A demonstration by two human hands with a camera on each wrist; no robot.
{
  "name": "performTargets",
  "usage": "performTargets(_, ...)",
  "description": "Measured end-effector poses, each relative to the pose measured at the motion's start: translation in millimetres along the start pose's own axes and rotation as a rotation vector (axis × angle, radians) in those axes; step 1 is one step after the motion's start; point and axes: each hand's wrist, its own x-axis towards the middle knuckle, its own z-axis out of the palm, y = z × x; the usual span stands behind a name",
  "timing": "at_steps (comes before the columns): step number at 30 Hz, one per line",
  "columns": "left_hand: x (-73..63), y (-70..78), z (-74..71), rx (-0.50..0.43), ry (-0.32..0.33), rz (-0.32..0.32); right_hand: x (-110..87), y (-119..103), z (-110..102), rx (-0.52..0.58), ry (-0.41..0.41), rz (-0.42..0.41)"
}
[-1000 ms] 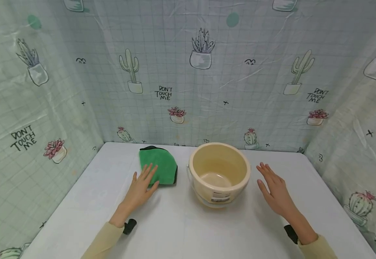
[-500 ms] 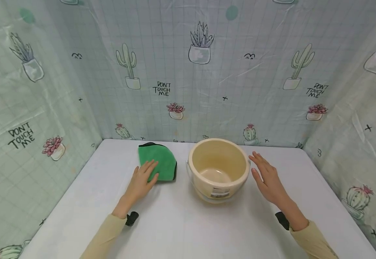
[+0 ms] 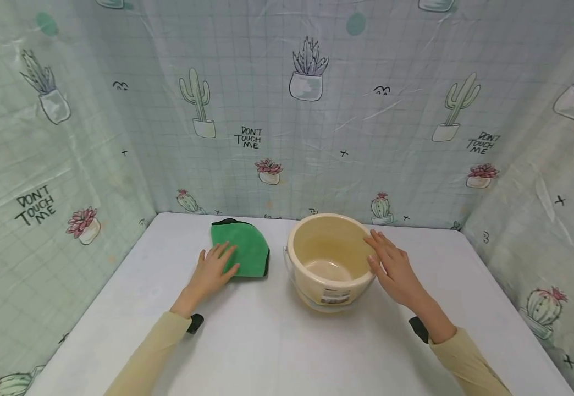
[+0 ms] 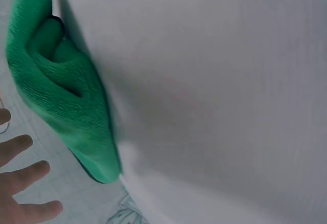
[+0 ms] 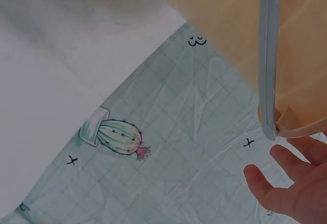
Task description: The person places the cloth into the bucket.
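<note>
A folded green cloth (image 3: 249,254) with black edging lies on the left of the table, in folded layers in the left wrist view (image 4: 66,106). My left hand (image 3: 211,270) is over its near-left side, fingers spread and holding nothing; the left wrist view shows the fingers apart from the cloth. Right of it stands a cream bucket (image 3: 308,279), upright, with nothing visible inside. My right hand (image 3: 397,272) is at the bucket's right rim with extended fingers. In the right wrist view, its fingertips sit close by the bucket's grey handle (image 5: 268,55); contact is hard to tell.
Both things stand toward the back of a white table (image 3: 277,352). A cactus-print sheet (image 3: 247,66) hangs behind the table and along both sides. A black wrist strap piece (image 3: 195,324) shows beside the left wrist.
My right hand has moved left, from beside the bucket to its right rim. The left hand has stayed over the cloth with little shift. Cloth and bucket have not visibly moved on the table.
</note>
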Motion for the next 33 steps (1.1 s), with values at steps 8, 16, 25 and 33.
performTargets(8, 7.6, -16.5, 9.0, 0.096, -0.087, -0.016, 5.7, -1, 6, -0.005, -0.081, 0.024)
performTargets(16, 25.2, -23.4, 16.6, 0.135, -0.184, 0.099, 9.5, 0, 9, 0.020, -0.094, 0.036)
performTargets(25, 48.1, -21.2, 25.0, 0.104, -0.254, 0.168, 7.2, 0, 9, 0.031, -0.081, 0.044)
performTargets(33, 47.5, -21.6, 31.7, 0.129, -0.265, 0.161, 3.8, -1, 12, 0.037, -0.053, 0.029)
